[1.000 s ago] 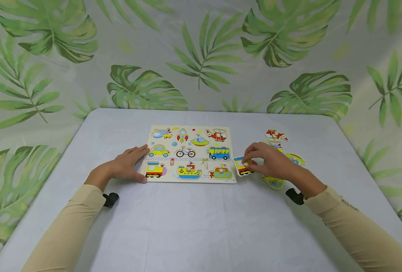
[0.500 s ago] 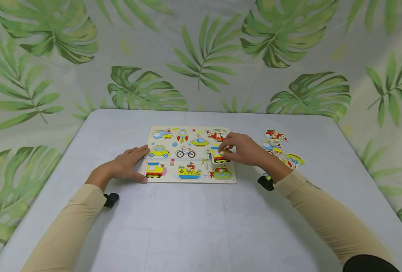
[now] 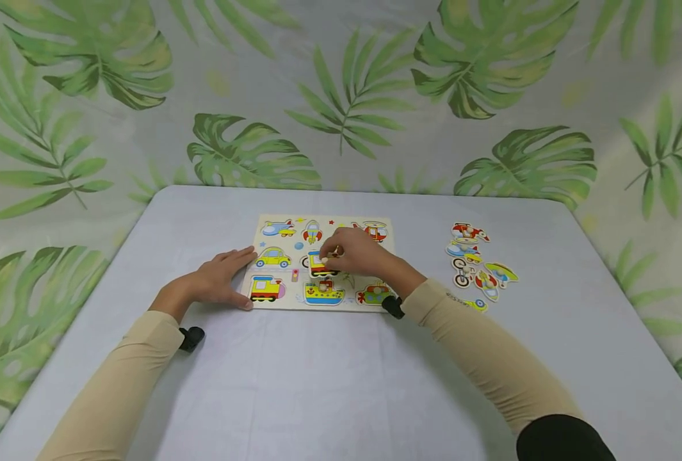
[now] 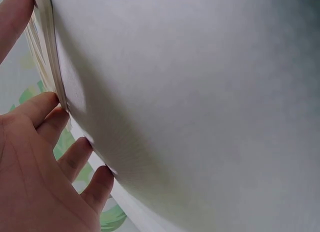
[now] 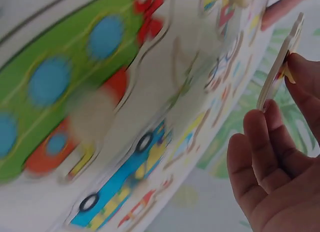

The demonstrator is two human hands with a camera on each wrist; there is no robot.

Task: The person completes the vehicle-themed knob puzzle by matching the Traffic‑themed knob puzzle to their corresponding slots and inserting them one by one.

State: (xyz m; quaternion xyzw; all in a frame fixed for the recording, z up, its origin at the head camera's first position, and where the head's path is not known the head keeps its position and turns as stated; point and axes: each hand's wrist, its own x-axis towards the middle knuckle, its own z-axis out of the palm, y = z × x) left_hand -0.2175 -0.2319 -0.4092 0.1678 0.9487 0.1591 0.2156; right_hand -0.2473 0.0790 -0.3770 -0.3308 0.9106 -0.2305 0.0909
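Observation:
My right hand [image 3: 360, 253] pinches a train puzzle piece [image 3: 319, 264] and holds it over the middle of the wooden puzzle board [image 3: 294, 253]. In the right wrist view the piece [image 5: 276, 69] appears edge-on between thumb and fingers, apart from the board. The piece and hand hide the board's bus area and most of its bicycle picture in the head view. My left hand [image 3: 219, 282] touches the board's left edge with fingers spread; the left wrist view shows its fingertips [image 4: 47, 99] against that edge. The printed train picture [image 3: 266, 289] lies at the board's lower left.
Right of the board lie loose pieces: a helicopter [image 3: 466, 232], an airplane [image 3: 463, 251], a bicycle [image 3: 462, 273], a rocket [image 3: 487, 285], a flying saucer [image 3: 501, 273] and a partly hidden car [image 3: 477, 305]. A ship [image 3: 324, 293] and a submarine [image 3: 373, 294] sit in the board.
My right hand has carried the train piece leftward from beside the loose pieces, across the bus, to above the bicycle picture. The left hand stays at the board's edge.

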